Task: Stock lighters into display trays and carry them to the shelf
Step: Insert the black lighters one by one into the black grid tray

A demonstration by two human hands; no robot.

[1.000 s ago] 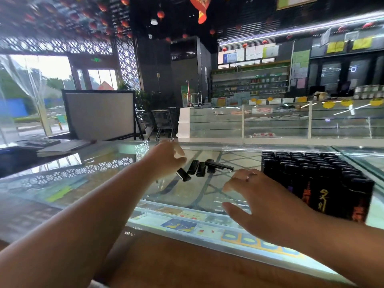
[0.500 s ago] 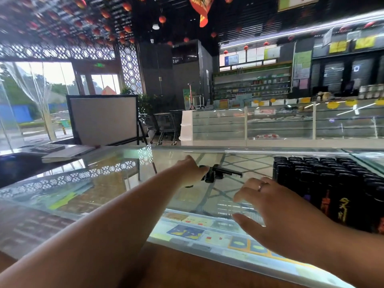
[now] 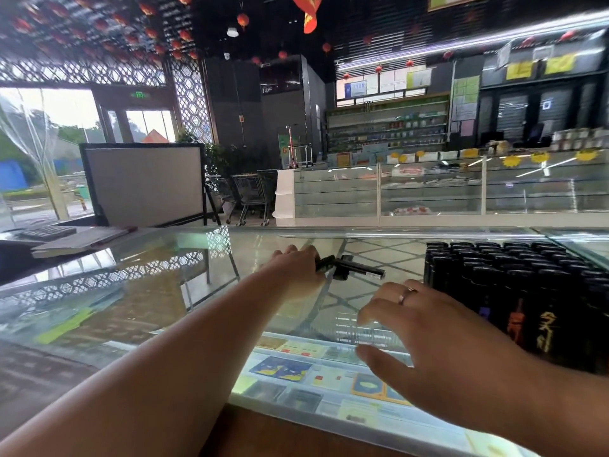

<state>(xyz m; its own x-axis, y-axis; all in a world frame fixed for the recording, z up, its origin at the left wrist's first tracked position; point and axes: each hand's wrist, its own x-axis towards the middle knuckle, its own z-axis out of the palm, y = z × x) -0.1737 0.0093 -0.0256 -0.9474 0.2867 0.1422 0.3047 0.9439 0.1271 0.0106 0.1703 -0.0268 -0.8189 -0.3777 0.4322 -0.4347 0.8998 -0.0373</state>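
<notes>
Far forward, the left hand [image 3: 296, 270] curls its fingers round the near end of the loose lighters [image 3: 352, 269], while the right hand [image 3: 428, 334] hangs with fingers spread wide, holding nothing.

The loose lighters, black and lying flat in a small jumble, rest on the glass counter [image 3: 171, 291] towards its far edge, and one pokes out from the left hand's grip. A ring [image 3: 406, 294] shows on one right finger. Just right of that hand, a block of upright black lighters [image 3: 527, 285] stands packed in rows on the same glass. Far to the left lies a keyboard [image 3: 47, 231], with a framed board [image 3: 145, 183] standing beyond the counter.
</notes>
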